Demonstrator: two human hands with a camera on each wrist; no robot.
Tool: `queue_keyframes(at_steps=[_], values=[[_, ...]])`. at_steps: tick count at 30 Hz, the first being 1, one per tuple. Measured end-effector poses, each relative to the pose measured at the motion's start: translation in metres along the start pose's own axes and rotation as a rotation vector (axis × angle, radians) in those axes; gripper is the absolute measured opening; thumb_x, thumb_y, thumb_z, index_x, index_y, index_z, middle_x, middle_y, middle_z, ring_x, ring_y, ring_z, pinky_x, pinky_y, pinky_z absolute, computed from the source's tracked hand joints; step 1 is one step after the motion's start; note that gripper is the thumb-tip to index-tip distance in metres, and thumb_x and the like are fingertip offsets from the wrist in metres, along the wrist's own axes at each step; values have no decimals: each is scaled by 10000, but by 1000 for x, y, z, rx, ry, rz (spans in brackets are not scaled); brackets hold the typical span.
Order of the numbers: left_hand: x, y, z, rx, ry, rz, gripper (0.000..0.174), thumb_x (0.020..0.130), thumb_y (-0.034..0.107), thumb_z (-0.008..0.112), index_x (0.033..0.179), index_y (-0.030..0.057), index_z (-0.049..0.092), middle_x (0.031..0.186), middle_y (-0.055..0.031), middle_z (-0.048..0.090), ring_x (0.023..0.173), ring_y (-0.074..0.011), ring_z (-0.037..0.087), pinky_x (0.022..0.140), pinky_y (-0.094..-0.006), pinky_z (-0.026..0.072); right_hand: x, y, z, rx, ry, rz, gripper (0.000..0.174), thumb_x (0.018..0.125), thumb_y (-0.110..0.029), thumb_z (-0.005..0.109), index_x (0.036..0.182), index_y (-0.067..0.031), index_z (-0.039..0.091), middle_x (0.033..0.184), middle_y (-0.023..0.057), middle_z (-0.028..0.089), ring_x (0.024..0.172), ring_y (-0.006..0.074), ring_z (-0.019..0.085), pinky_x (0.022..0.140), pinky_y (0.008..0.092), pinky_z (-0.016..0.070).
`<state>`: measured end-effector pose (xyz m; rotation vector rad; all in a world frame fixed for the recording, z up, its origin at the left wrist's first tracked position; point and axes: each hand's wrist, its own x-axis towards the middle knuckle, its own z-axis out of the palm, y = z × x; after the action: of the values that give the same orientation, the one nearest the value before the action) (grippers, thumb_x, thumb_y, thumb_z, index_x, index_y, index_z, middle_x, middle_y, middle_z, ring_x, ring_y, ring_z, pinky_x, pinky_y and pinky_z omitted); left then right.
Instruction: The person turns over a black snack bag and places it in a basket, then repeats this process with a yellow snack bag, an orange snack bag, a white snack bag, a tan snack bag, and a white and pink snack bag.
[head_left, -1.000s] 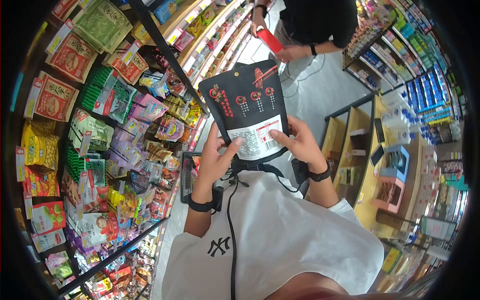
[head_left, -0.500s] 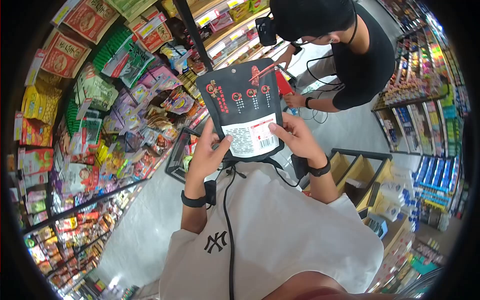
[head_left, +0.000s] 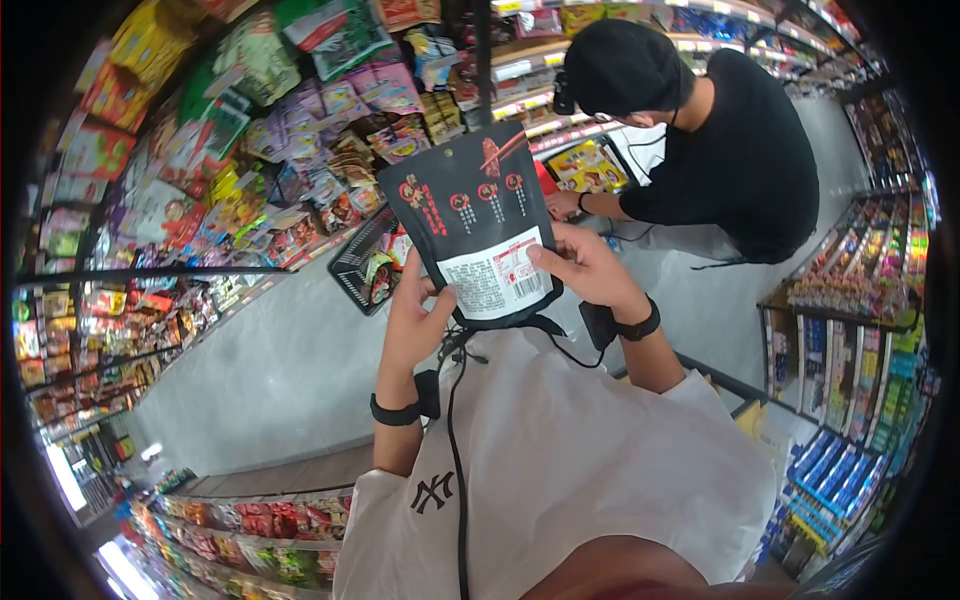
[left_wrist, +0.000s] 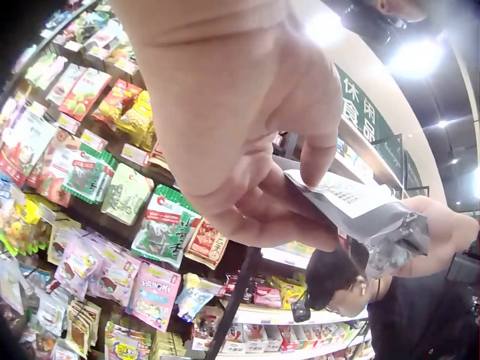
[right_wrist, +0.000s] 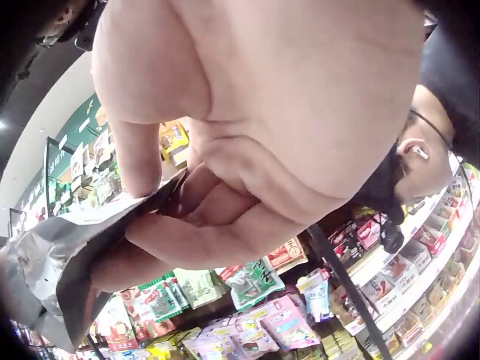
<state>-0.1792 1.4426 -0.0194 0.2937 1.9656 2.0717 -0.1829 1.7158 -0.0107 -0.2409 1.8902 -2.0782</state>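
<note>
A black pouch (head_left: 468, 215) with red and white print and a white label is held upright in front of the chest in the head view. The left hand (head_left: 415, 318) grips its lower left edge, thumb on the front and fingers behind. At the lower right edge, the right hand (head_left: 592, 268) pinches it, with the thumb on the label. In the left wrist view the left hand (left_wrist: 240, 127) curls round the pouch (left_wrist: 360, 206). The right wrist view shows the right hand (right_wrist: 247, 142) with its fingers behind the pouch (right_wrist: 56, 262).
Hanging snack packets (head_left: 300, 120) fill the shelves at the left. A black basket (head_left: 350, 262) with packets inside stands on the floor beyond the left hand. A person in black (head_left: 745, 160) bends over near another container holding yellow packets (head_left: 585, 168). More shelves (head_left: 850, 270) stand at the right.
The view has swung round, bringing the basket, more floor and the other person further into sight. Both hands keep their hold on the pouch, which tilts slightly more to the left.
</note>
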Motion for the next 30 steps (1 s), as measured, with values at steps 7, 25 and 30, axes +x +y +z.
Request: queue_keyframes(at_steps=[7, 25, 30], values=[[-110, -10, -66, -24, 155, 9, 786, 915, -94, 520, 1626, 21, 206, 1244, -104, 688, 980, -150, 700, 899, -310, 539, -1, 13, 104, -80, -139, 50, 256, 1041, -130, 628, 1225, 44, 663, 985, 7, 715, 844, 33, 603, 714, 239, 511], [-256, -19, -152, -211, 297, 34, 767, 894, -127, 456, 1614, -8, 222, 1256, -129, 675, 1028, -143, 675, 909, -301, 517, -15, 29, 255, -85, -322, 83, 251, 1050, -139, 617, 1206, 51, 667, 1006, 7, 721, 856, 31, 613, 728, 231, 505], [-257, -17, -157, -204, 281, 42, 801, 878, -141, 437, 1627, -6, 191, 1291, -138, 658, 1059, -154, 669, 936, -304, 509, -16, 23, 263, -115, -298, 49, 253, 1046, -135, 621, 1209, 52, 669, 994, 10, 722, 844, 31, 612, 711, 234, 503]])
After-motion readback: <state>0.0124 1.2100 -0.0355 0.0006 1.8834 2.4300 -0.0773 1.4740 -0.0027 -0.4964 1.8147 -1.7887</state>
